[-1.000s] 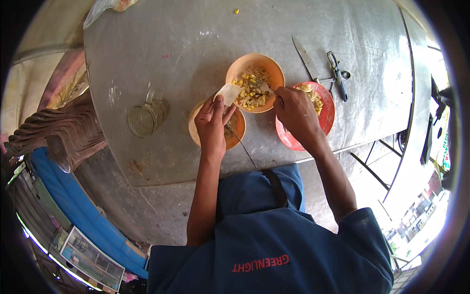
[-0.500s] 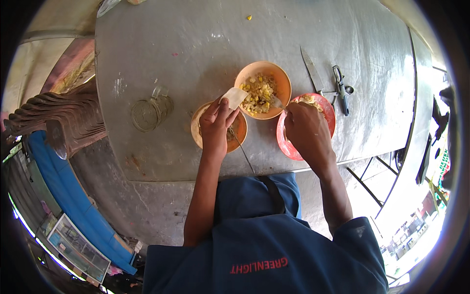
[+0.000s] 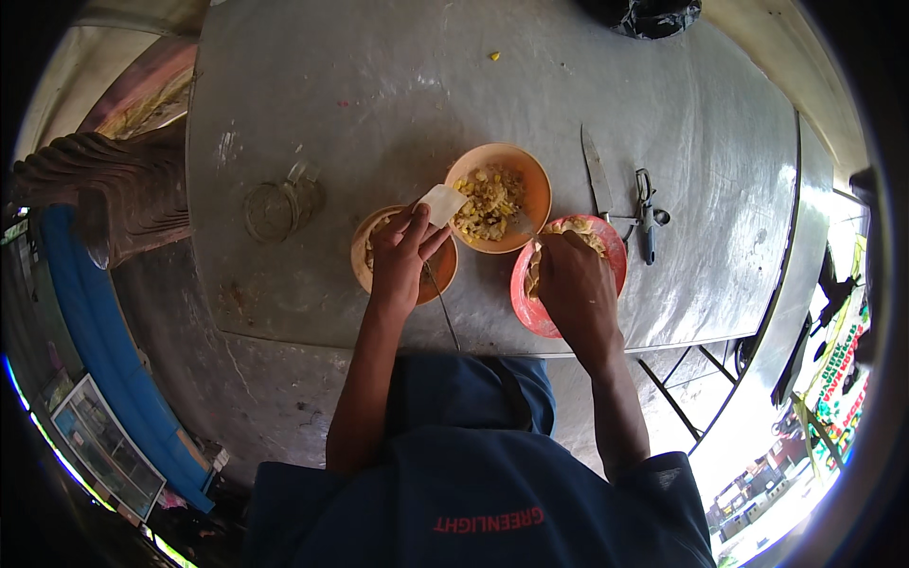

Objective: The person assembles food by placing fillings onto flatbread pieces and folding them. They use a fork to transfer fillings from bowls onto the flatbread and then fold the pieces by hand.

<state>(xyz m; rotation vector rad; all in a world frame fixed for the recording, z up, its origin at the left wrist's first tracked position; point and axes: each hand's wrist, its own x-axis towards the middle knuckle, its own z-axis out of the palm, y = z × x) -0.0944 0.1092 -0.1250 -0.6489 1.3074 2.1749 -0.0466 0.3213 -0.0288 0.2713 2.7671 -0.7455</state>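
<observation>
My left hand (image 3: 401, 248) pinches a thin, pale square wrapper (image 3: 442, 204) between thumb and fingers, above the right side of a small orange bowl (image 3: 363, 268). A thin utensil handle (image 3: 441, 308) leans out of that bowl toward me; much of its content is hidden under my hand. Beside the wrapper stands a larger orange bowl (image 3: 542, 185) with a corn-yellow and whitish filling (image 3: 488, 201). My right hand (image 3: 574, 282) is closed on a spoon (image 3: 524, 223), whose head rests at the filling's right edge. Beneath this hand lies a red plate (image 3: 617, 260) with pale folded dough pieces (image 3: 579, 230).
A knife (image 3: 597, 170) and a dark-handled peeler (image 3: 648, 222) lie right of the bowls. A clear glass mug (image 3: 282, 206) lies at the left. A black plastic bag (image 3: 653, 17) sits at the far edge of the grey table (image 3: 398, 104). A brown chair (image 3: 133, 204) adjoins the left edge.
The whole view has shifted, bringing the black bag into sight. Both hands keep nearly the same places over the bowls and plate, with the wrapper and spoon still held.
</observation>
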